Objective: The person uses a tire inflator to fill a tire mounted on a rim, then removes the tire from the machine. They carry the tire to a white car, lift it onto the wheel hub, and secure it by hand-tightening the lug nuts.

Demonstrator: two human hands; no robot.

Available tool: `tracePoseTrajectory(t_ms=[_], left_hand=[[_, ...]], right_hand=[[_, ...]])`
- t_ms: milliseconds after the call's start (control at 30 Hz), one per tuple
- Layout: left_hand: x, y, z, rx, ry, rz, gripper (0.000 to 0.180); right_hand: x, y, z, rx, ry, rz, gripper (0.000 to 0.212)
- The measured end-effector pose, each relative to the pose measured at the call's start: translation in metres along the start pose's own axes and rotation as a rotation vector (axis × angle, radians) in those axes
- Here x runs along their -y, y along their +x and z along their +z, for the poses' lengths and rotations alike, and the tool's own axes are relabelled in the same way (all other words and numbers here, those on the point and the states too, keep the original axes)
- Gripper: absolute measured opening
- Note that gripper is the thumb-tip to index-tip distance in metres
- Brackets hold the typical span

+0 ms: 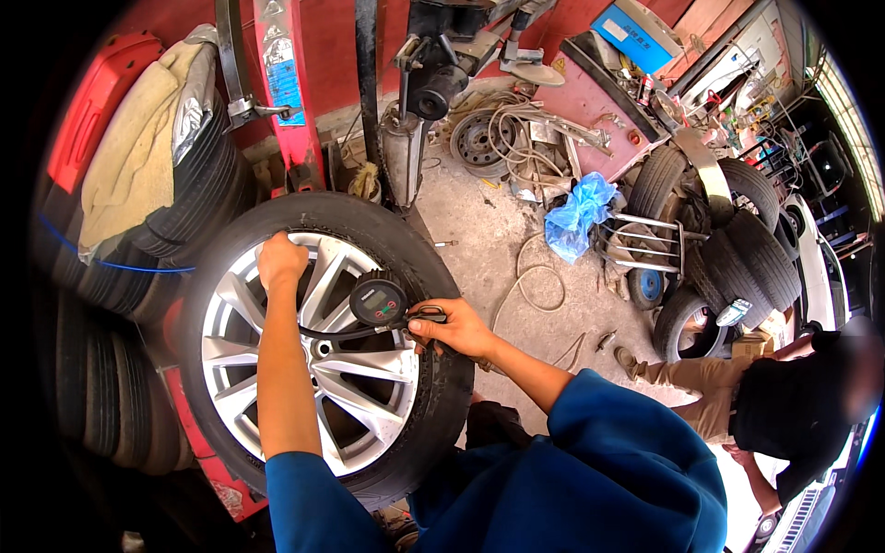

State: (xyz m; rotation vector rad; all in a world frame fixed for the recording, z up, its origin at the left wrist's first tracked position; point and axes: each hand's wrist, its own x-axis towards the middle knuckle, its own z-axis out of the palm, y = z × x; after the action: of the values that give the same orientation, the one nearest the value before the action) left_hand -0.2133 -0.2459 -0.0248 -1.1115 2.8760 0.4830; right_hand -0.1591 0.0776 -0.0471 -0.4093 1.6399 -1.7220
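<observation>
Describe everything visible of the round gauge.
The gauge has a round, black body, rubber- or plastic-looking, with a ribbed rim, a small grey screen and red and green marks on its face. The reading is too small to tell. It sits face up over the silver wheel, held from its right side by the right hand. A black hose runs leftward below it, toward the left forearm.

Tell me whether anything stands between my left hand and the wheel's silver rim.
Nothing visible does. Your left hand is at the silver rim, near its far edge, though what lies under the fist is hidden. The round black gauge in your right hand is off to the right.
</observation>
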Motion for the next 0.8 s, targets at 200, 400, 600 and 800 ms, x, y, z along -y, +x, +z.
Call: tracePoseTrajectory(t_ms=[200, 400, 600, 800], left_hand=[[-0.0045, -0.0043, -0.0028, -0.002, 0.024, 0.003, 0.039], [-0.0009, -0.0010, -0.0015, 0.004, 0.002, 0.005, 0.041], [-0.0021, -0.0013, -0.0014, 0.002, 0.037, 0.005, 0.039], [-0.0033, -0.0041, -0.0030, -0.001, 0.040, 0.006, 0.038]], right_hand=[[-0.0055, 0.0012, -0.0020, 0.007, -0.001, -0.021, 0.030], [-0.0023, 0.0010, -0.0012, 0.008, -0.006, -0.015, 0.031], [-0.0021, 0.0013, -0.0013, 0.012, -0.014, -0.009, 0.032], [-0.0016, 0.0015, -0.0003, 0.005, -0.016, -0.004, 0.033]])
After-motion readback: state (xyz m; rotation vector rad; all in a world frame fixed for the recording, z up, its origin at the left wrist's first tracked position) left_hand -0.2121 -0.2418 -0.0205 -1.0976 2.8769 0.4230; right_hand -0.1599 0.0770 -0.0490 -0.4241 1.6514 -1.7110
